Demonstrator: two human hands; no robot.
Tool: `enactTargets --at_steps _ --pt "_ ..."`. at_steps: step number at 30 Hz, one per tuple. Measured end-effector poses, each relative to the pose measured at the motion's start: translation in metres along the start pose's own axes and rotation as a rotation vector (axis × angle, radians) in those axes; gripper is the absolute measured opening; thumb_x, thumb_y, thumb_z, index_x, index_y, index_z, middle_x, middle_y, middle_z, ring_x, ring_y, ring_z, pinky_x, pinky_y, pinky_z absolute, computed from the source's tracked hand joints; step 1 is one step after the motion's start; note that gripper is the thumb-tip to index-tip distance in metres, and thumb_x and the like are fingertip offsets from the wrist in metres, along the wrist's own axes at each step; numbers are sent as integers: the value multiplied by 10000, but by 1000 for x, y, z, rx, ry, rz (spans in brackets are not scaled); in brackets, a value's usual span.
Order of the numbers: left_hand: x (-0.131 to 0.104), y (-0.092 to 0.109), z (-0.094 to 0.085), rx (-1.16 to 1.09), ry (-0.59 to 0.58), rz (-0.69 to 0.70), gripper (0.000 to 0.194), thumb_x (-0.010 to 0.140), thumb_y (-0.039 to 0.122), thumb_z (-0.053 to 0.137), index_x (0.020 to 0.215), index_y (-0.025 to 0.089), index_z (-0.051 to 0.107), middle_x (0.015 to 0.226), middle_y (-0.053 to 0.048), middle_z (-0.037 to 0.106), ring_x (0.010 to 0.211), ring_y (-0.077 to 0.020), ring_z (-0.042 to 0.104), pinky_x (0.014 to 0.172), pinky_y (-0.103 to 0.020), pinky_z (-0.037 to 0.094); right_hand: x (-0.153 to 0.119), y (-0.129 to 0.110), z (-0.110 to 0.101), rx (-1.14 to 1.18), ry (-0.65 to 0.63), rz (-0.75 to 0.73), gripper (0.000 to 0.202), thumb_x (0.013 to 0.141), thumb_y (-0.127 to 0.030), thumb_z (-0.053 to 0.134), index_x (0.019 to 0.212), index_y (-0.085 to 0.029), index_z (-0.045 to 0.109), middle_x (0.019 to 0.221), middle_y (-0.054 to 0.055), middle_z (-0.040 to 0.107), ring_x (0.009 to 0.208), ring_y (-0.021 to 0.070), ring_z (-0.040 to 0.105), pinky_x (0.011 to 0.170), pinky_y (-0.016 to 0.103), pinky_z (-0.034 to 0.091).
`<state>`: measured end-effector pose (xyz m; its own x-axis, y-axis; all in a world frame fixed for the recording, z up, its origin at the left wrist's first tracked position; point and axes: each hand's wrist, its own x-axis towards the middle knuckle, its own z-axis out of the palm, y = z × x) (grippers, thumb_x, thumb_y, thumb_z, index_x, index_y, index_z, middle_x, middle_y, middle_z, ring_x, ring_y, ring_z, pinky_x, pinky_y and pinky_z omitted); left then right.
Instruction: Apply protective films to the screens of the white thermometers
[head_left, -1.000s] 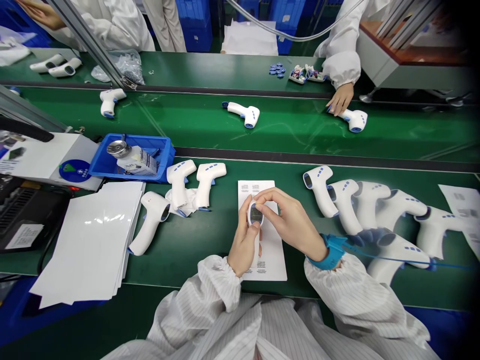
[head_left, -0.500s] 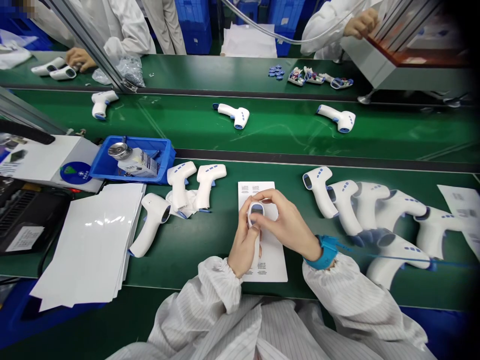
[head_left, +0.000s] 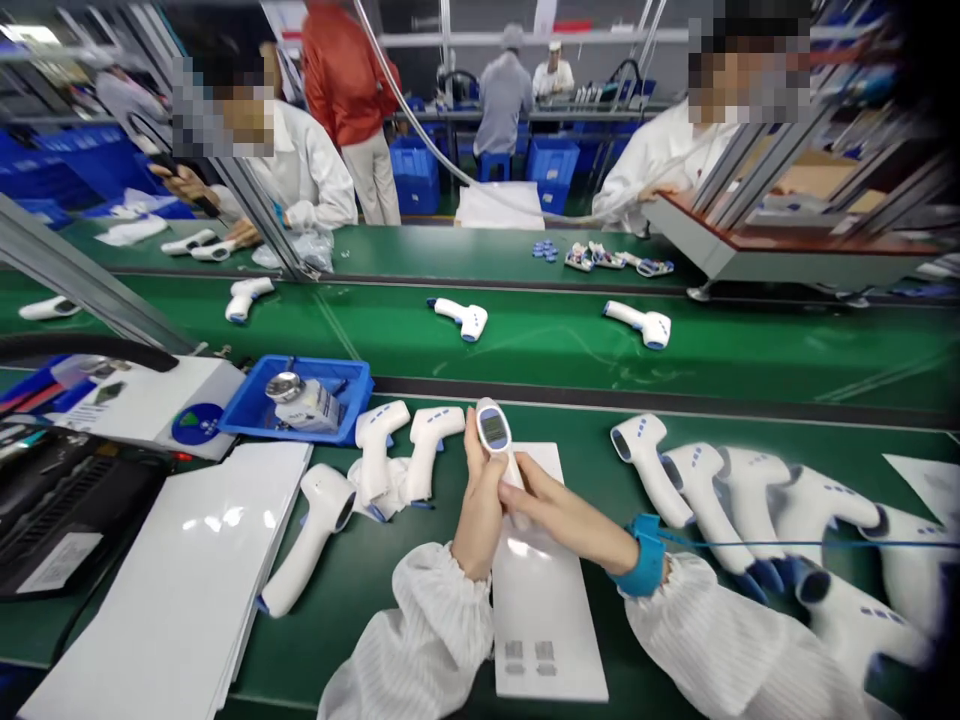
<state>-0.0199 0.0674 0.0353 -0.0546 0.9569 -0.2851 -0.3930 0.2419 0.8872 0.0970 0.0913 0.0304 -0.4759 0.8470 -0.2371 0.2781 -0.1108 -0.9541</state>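
Observation:
A white infrared thermometer (head_left: pixel 512 468) with a small grey screen (head_left: pixel 494 428) is held above the bench in both hands, its screen towards me. My left hand (head_left: pixel 480 515) is wrapped round its left side. My right hand (head_left: pixel 559 512) closes on the lower part, where the fingers overlap and hide the handle. Under the hands lies a white printed sheet (head_left: pixel 551 620). To the left, a pair of thermometers (head_left: pixel 381 455) (head_left: pixel 431 450) rest on a crumpled white cloth (head_left: pixel 396 490), and another thermometer (head_left: pixel 311 540) lies nearer me.
Several thermometers (head_left: pixel 712 490) lie in a row at right. A blue tray (head_left: pixel 352 405) holds a metal-topped bottle (head_left: pixel 304 400). White sheets (head_left: pixel 172 570) are stacked at left. Beyond runs a green conveyor (head_left: pixel 525 350) carrying thermometers; co-workers sit behind. A blue cord leads from my right wristband (head_left: pixel 643 558).
My view has tilted up, bringing the room behind into sight. My right hand has shifted from the thermometer's head to its lower part, so the screen shows uncovered.

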Motion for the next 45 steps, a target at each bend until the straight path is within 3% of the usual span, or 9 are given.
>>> enactTargets --at_steps 4,9,19,23,27,32,34,38,45 --pt "18 4 -9 81 -97 -42 664 914 379 453 1508 304 163 1490 -63 401 1376 -222 339 1105 -368 274 74 2 -44 -429 363 202 209 891 -328 517 1028 -170 512 825 34 632 765 196 624 682 306 489" --pt "19 -18 -29 306 -179 -59 466 793 336 550 1199 115 604 1230 -177 594 1179 -308 526 958 -362 406 179 -17 -97 -626 672 204 394 821 -228 610 1163 -84 477 1272 254 498 1245 367 427 937 453 390" --pt "25 -22 -55 342 158 278 301 811 445 575 903 184 694 983 -108 652 954 -263 613 826 -328 487 297 -65 -16 -532 605 140 368 904 -349 583 1217 -160 541 1258 100 550 1101 252 562 924 482 466" --pt "8 21 -86 485 371 437 308 874 436 528 1074 221 621 1180 -98 596 1144 -279 539 1024 -404 376 274 -71 -35 -462 402 -75 379 831 -190 624 1191 -126 525 1174 90 576 1032 206 569 890 376 472" --pt "-9 67 -102 668 498 561 498 885 392 552 1351 288 408 1432 -81 374 1375 -291 288 1143 -480 188 194 -65 -57 -418 70 -232 466 611 -27 663 1050 -157 575 977 2 612 878 162 575 784 273 478" --pt "-13 51 -73 435 -224 62 815 829 420 632 1489 298 168 1390 -114 434 1169 -278 523 993 -428 435 59 -50 -30 -470 -314 -517 317 672 -80 651 952 -214 587 957 14 560 913 182 530 805 304 466" --pt "-20 27 -55 316 -305 -85 860 801 404 663 1494 288 167 1329 -127 493 974 -242 603 800 -351 533 22 -36 -19 -526 -230 -450 276 744 -111 621 993 -227 583 1008 41 549 964 199 517 823 325 465" --pt "-44 -14 -29 158 -116 -323 823 830 426 607 1488 272 138 972 -72 620 552 -131 522 416 -223 430 -9 8 -25 -486 27 -231 377 785 -219 659 1148 -245 557 1153 64 541 1086 226 514 933 385 446" --pt "-51 -30 -12 151 1 -244 777 830 483 608 1457 339 172 1131 -69 584 437 -48 393 450 -217 410 15 61 -33 -544 467 -168 119 877 -250 559 893 -232 676 994 55 648 965 242 562 879 439 431"
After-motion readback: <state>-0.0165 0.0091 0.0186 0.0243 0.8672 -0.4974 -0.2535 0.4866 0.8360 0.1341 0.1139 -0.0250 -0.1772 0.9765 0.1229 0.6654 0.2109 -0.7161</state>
